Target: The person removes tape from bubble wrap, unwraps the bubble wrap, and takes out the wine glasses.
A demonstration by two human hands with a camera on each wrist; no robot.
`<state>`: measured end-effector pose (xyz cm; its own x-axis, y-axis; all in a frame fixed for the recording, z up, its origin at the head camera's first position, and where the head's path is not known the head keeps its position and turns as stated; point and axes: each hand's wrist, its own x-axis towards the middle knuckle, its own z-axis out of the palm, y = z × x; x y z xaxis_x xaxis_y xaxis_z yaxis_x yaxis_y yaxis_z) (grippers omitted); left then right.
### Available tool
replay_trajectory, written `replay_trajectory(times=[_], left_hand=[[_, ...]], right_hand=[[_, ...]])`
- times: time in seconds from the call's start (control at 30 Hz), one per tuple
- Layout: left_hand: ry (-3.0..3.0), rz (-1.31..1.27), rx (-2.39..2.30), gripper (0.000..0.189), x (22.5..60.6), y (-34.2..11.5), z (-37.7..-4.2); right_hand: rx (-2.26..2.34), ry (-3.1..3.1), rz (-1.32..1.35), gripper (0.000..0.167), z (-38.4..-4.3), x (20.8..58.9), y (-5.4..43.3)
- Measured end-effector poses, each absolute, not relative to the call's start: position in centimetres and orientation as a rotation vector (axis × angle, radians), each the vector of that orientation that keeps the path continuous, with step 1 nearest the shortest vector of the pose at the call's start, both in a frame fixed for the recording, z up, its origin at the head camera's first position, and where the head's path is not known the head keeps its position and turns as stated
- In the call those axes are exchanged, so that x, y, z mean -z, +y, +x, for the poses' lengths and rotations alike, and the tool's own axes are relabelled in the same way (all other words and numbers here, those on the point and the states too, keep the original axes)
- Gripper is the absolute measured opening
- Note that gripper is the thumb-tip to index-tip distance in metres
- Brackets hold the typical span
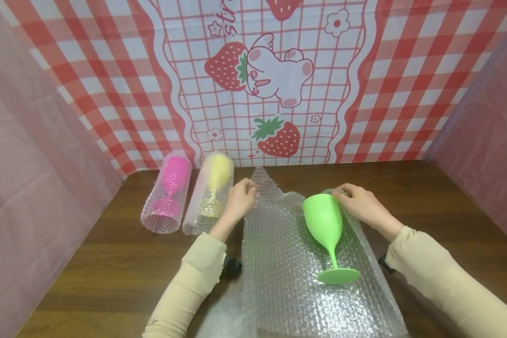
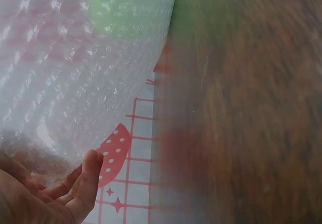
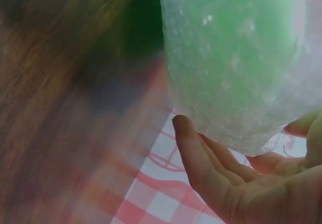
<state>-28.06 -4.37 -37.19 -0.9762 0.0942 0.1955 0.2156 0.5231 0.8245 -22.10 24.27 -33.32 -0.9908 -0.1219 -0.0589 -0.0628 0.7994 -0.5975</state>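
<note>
A green goblet [image 1: 323, 220] lies on a sheet of clear bubble wrap [image 1: 279, 263], its bowl toward the back and its round foot toward the front. At the far left part of the sheet, my left hand [image 1: 241, 201] holds the wrap's edge; in the left wrist view, the hand [image 2: 55, 196] has its fingers bent at the wrap's border. My right hand [image 1: 363, 206] pinches the wrap beside the goblet's rim. From the right wrist, the wrap [image 3: 201, 83] covers the green bowl, and its end lies between thumb and fingers.
To the left lie a pink goblet [image 1: 175, 176] and a yellow goblet [image 1: 218, 172], each rolled in bubble wrap. A checked strawberry-print cloth [image 1: 279, 94] hangs behind the brown wooden table [image 1: 105, 263]. Pink curtains [image 1: 38, 117] flank both sides.
</note>
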Motion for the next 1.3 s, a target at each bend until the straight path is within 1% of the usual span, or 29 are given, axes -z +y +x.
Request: replay_trajectory(times=[0.23,0.63,1.3], left_hand=[[-2.622,-0.263,1.471,0.016,37.2,-4.4,-28.0],[-2.601,-0.244,1.512,0.017,37.2,-4.5,-27.9],[-2.615,-0.203,1.438,0.016,37.7,-4.7,-28.2]], right_hand=[[0.993,2.904,-0.132,0.053,-22.2,33.5,24.8],[1.036,2.893,-0.039,0.056,-22.7,34.1,25.8],[1.01,2.951,0.062,0.051,-23.5,35.6,28.1]])
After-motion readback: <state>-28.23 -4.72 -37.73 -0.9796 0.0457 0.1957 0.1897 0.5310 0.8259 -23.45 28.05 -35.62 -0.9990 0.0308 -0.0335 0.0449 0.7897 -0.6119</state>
